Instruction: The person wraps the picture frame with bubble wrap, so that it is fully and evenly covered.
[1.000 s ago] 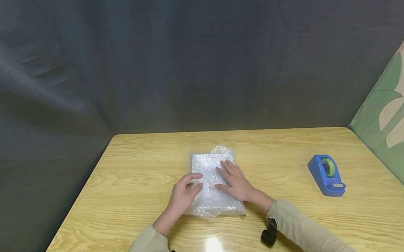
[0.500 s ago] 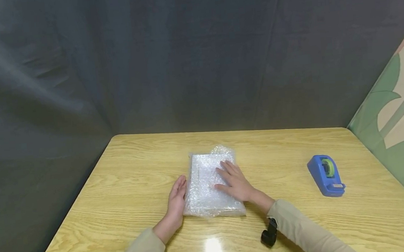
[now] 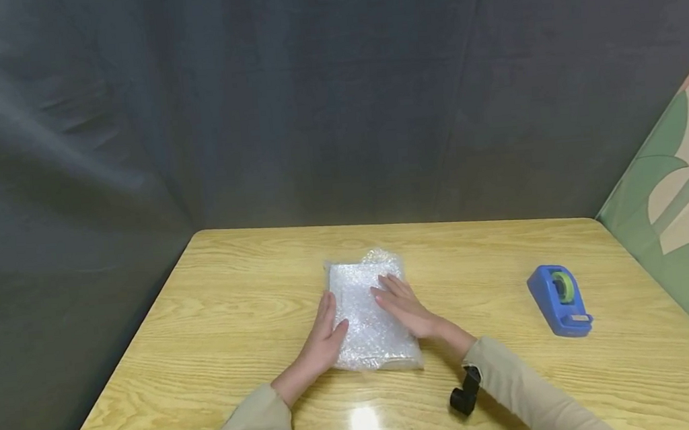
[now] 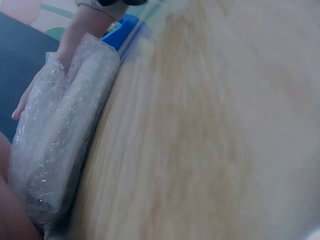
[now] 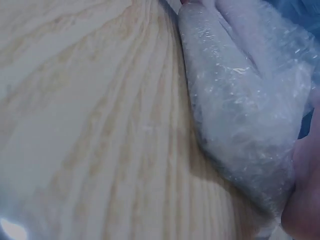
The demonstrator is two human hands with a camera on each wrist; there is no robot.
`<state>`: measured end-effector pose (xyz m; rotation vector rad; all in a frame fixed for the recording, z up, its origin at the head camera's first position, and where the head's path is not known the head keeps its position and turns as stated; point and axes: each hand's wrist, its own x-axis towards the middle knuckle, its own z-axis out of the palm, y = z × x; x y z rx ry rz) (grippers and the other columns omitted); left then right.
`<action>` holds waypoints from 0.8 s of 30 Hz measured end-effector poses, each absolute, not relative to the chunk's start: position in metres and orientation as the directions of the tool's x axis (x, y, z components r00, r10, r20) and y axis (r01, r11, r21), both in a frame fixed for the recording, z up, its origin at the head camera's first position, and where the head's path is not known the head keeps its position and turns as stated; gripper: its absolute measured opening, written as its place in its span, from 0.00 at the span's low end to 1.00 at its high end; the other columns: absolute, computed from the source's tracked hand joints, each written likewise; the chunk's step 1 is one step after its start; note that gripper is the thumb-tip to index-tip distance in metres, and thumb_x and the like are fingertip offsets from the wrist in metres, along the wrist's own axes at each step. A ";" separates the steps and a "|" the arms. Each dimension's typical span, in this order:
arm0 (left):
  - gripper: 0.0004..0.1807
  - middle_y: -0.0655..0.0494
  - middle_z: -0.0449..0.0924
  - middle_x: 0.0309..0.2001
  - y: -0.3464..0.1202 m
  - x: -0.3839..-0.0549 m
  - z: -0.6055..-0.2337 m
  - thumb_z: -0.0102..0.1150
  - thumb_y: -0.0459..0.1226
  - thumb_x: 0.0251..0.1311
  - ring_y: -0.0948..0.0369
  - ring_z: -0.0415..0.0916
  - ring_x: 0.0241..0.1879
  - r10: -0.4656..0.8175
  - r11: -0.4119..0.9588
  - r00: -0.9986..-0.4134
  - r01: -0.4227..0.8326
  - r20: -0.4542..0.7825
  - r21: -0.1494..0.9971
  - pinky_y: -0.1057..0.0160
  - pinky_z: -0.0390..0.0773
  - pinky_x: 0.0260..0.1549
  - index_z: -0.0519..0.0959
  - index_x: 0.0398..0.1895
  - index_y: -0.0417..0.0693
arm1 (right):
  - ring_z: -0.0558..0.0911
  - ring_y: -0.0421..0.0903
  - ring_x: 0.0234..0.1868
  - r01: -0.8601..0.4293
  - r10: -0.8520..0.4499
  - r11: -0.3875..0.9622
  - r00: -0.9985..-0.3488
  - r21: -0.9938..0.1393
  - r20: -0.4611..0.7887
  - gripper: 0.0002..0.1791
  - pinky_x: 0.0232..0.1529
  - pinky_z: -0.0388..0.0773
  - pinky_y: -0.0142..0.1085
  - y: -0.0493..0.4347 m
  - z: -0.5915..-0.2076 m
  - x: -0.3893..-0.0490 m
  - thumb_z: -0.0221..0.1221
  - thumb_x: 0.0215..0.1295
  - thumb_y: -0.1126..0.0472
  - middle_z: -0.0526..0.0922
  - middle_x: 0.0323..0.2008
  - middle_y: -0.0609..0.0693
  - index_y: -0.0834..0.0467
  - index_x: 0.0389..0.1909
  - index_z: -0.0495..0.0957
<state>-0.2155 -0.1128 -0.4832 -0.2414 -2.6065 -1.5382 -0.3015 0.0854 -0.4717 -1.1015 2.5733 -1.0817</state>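
Head view, bubble-wrapped pkt [image 3: 369, 338] on table [image 3: 219, 319], L hand [image 3: 323, 343] straight-fingered at its left edge, R hand [image 3: 412, 314] laid atop, neither clamped; L wrist view, loose film [image 4: 82, 80], prob. slippery (light, I'd guess, w/ stiff core); R wrist view, crinkly side, so best grip both long edges.

A bubble-wrapped parcel [image 5: 240, 125], clear and crinkled, fills the right of your view, with a long dark crease in its upper part. It rests on the pale, wood-grained worktop [image 5: 90, 120]. Part of your right hand [image 5: 306, 200] meets its wrapping at the lower right. A bright glare [image 5: 13, 229] marks the lower-left corner.
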 end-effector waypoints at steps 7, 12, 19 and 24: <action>0.33 0.38 0.35 0.70 -0.111 -0.220 -0.477 0.42 0.40 0.65 0.48 0.31 0.69 0.209 0.751 -0.960 0.280 0.187 0.598 0.48 0.41 0.65 0.47 0.67 0.30 | 0.36 0.59 0.69 -0.576 -0.693 0.487 -0.712 -0.657 0.111 0.30 0.65 0.29 0.56 0.089 -0.470 -0.303 0.37 0.70 0.50 0.44 0.69 0.63 0.66 0.64 0.58; 0.30 0.37 0.43 0.68 -0.107 -0.222 -0.470 0.41 0.40 0.65 0.46 0.36 0.69 0.284 0.876 -0.946 0.321 0.153 0.361 0.51 0.44 0.66 0.54 0.64 0.28 | 0.38 0.61 0.69 -0.639 -0.714 0.496 -0.685 -0.588 0.143 0.41 0.65 0.33 0.57 0.090 -0.472 -0.304 0.54 0.58 0.45 0.44 0.69 0.65 0.67 0.64 0.57; 0.30 0.37 0.44 0.69 -0.110 -0.222 -0.458 0.39 0.42 0.66 0.46 0.37 0.69 0.334 0.891 -0.941 0.334 0.053 0.308 0.51 0.45 0.66 0.54 0.64 0.28 | 0.40 0.64 0.68 -0.713 -0.744 0.476 -0.639 -0.515 0.196 0.46 0.64 0.35 0.59 0.087 -0.475 -0.305 0.62 0.50 0.47 0.46 0.67 0.69 0.70 0.63 0.58; 0.33 0.40 0.41 0.70 -0.127 -0.229 -0.458 0.44 0.43 0.65 0.48 0.35 0.69 0.397 0.801 -0.918 0.355 0.017 0.482 0.49 0.43 0.66 0.52 0.66 0.31 | 0.40 0.65 0.68 -0.719 -0.752 0.475 -0.631 -0.508 0.192 0.45 0.64 0.35 0.60 0.086 -0.475 -0.306 0.63 0.50 0.48 0.46 0.67 0.70 0.70 0.63 0.58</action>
